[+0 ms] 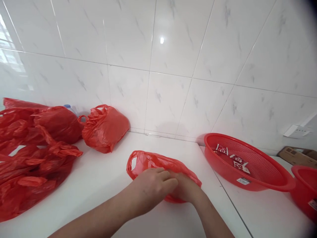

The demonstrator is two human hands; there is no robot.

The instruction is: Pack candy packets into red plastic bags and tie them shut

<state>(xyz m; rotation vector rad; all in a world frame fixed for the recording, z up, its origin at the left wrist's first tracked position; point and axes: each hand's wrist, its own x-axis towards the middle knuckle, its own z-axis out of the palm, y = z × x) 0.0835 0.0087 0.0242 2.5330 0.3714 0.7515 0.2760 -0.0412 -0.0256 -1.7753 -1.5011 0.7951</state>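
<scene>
A red plastic bag (163, 158) lies on the white table in front of me, with one looped handle spread out at its left end. My left hand (155, 186) is closed over the bag's near edge, its fingers bent and reaching across toward my other hand. Against the bag's right part, my right hand (185, 186) is bent inward. Its fingers are hidden behind my left hand and the red plastic, so their grip does not show. What the bag contains is also hidden.
Behind stands a filled red bag (106, 129) by the tiled wall. More red bags (37, 162) crowd the left side. To the right sits a red mesh basket (247, 178) holding several small packets (240, 160), with another red basket (307, 188) and a cardboard box (297, 155) beyond.
</scene>
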